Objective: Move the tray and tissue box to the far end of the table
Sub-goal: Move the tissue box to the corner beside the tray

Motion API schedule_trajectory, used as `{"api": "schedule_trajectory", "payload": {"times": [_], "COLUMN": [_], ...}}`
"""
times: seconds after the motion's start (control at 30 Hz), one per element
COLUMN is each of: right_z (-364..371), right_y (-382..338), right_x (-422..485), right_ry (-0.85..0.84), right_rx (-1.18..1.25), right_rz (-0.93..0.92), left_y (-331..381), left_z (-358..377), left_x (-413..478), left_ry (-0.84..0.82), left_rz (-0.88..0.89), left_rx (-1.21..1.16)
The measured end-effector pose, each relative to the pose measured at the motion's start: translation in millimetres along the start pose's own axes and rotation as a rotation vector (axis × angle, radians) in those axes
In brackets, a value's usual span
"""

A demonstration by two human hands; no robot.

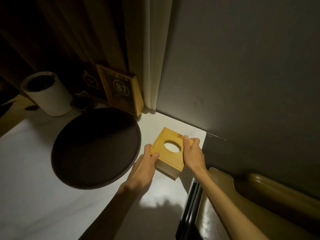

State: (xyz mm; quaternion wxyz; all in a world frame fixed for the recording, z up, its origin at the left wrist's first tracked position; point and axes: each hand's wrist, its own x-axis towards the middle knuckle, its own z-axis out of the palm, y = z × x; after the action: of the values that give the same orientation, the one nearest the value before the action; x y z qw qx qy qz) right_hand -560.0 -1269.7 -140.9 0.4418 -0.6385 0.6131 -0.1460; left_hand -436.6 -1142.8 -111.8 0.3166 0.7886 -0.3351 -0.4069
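A square wooden tissue box [161, 144] with an oval hole in its top sits on the white table [43, 196], near the grey wall. My left hand [144, 168] grips its near-left corner and my right hand [192, 152] clasps its right side, thumb on the top. A round dark tray [96, 148] lies flat on the table just left of the box, its rim close to my left hand.
At the back stand a white cylindrical container [47, 93], a wooden sign marked B7 [122, 90] and small dark items beside it. A cream curtain [154, 54] hangs in the corner. A tan padded chair [259, 193] with a dark frame is at the table's right edge.
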Motion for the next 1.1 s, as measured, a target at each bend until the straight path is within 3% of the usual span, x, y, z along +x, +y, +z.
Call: {"api": "schedule_trajectory", "payload": {"times": [0.47, 0.6, 0.67, 0.73, 0.87, 1.0, 1.1], "right_z": [28.2, 18.2, 8.4, 7.3, 15.8, 15.5, 14.2], "right_y": [36.6, 39.0, 46.1, 61.8, 84.3, 76.4, 57.6], "right_x": [-3.8, -22.2, -43.3, -60.0, -52.6, -14.2, 19.1], "right_ry": [0.072, 0.061, 0.073, 0.051, 0.054, 0.040, 0.037], "right_rx": [-0.006, -0.034, -0.186, -0.378, -0.695, -0.644, -0.657], "right_rz": [-0.100, -0.322, -0.516, -0.631, -0.704, -0.763, -0.730], "left_y": [-51.9, -76.8, -88.6, -95.8, -91.9, -78.7, -43.4], "left_z": [30.5, 38.1, 45.1, 50.8, 47.0, 36.5, 20.6], "left_x": [-2.3, -5.8, -8.5, -8.9, -2.0, 25.0, 54.2], "left_ry": [0.125, 0.389, 0.452, 0.470, 0.428, 0.384, 0.226], "left_rz": [0.076, 0.371, 0.624, 0.776, 0.745, 0.740, 0.553], "left_rx": [0.134, 0.449, 0.670, 0.711, 0.757, 0.804, 0.828]}}
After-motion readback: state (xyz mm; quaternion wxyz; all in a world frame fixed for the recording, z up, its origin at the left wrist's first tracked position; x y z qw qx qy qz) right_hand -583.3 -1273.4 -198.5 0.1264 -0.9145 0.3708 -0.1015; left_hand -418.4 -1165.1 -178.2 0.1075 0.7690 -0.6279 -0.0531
